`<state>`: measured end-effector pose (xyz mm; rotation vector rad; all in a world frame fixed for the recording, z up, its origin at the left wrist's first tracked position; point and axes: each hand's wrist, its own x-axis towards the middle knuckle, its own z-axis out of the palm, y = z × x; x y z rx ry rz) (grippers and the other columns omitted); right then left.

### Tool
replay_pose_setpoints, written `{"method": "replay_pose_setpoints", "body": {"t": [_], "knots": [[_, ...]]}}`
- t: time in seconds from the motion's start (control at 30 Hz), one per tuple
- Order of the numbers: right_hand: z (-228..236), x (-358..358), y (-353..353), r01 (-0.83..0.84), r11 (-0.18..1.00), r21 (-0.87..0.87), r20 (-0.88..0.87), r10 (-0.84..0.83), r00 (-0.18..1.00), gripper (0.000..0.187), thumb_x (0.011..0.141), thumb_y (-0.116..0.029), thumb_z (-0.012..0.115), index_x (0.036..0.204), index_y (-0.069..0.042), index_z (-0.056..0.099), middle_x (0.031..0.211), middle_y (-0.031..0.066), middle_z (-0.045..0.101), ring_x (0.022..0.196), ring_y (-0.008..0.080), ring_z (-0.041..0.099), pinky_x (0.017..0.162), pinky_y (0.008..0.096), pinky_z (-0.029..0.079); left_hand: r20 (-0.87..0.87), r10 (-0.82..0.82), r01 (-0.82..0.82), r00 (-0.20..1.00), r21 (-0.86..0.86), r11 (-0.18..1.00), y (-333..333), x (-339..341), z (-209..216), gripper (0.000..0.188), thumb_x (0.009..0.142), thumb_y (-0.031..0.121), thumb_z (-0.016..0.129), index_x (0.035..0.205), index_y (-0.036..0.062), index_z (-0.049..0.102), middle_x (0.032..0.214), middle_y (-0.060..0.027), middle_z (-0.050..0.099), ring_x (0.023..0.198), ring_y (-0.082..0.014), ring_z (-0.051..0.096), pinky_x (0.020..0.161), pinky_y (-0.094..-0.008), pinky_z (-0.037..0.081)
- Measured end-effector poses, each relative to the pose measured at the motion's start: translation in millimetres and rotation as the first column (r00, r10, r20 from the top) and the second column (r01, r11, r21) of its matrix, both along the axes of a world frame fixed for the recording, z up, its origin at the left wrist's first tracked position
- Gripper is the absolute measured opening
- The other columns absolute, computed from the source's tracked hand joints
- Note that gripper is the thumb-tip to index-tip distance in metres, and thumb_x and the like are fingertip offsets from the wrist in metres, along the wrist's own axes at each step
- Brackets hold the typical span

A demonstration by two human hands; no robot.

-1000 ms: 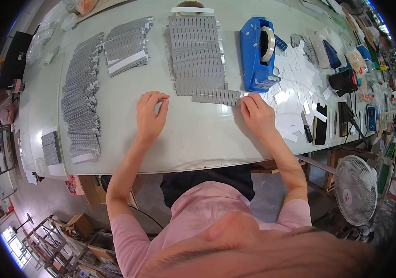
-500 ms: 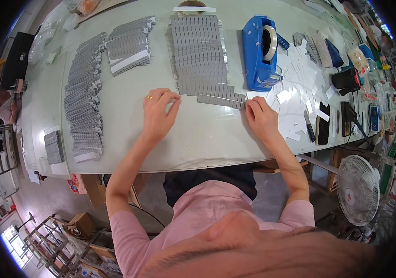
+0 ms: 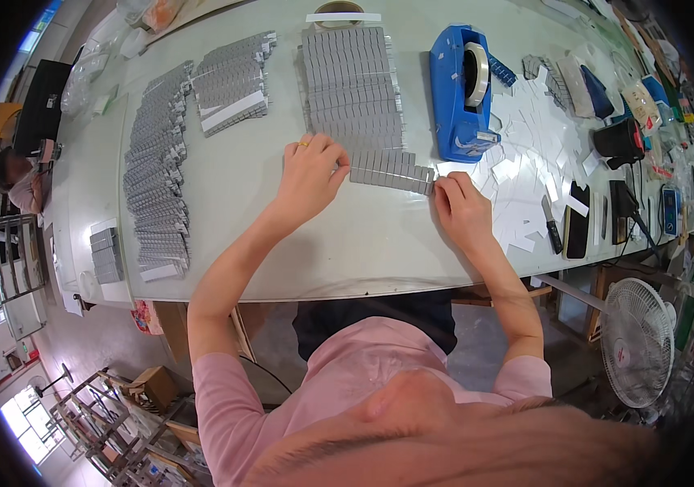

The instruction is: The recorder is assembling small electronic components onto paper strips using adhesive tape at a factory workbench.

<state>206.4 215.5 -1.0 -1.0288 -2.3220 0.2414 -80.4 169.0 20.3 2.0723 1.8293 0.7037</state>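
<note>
A short strip of narrow grey pieces, crossed by a band of clear tape, lies at the near end of a larger taped sheet of grey pieces. At the strip's right end, my right hand pinches the tip between thumb and finger. My left hand, with a ring on one finger, has its thumb and fingertips closed at the left end, covering that end and the sheet's near left corner. Right of the sheet stands a blue tape dispenser with a roll of tape.
Stacked grey strips and a smaller stack lie to the left. White paper slips spread at the right, near a knife and a phone. A fan stands beyond the table edge; a person is at far left.
My left hand has moved right and slightly away from me, reaching the strip's left end. My right hand stays at the right end. The whole view has shifted slightly.
</note>
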Motion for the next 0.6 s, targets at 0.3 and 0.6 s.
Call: {"method": "replay_pose_setpoints", "body": {"t": [0.3,0.6], "knots": [[-0.7,0.6,0.4,-0.002,1.0,-0.014,-0.004,0.002,1.0,0.012,0.085,-0.005,0.07,0.095,-0.006,0.065,0.097,0.0065,0.062,0.072,0.026,0.066,0.057,0.0359,0.052,-0.09,-0.035,0.035,0.995,-0.003,0.999,4.9,1.1,1.4,0.005,0.088,0.013,0.065,0.089,0.0085,0.063,0.095,-0.0056,0.055,0.099,-0.0257,0.053,0.094,-0.0442,0.035],[-0.8,0.4,0.1,-0.014,1.0,-0.017,-0.024,0.013,1.0,0.012,0.084,-0.004,0.07,0.095,-0.006,0.064,0.096,0.0062,0.062,0.071,0.0257,0.066,0.056,0.0358,0.052,-0.157,-0.072,0.074,0.985,0.011,0.997,6.7,-0.6,1.8,0.004,0.087,0.012,0.066,0.09,0.0092,0.064,0.096,-0.0063,0.055,0.102,-0.0274,0.052,0.093,-0.0452,0.034]]}}
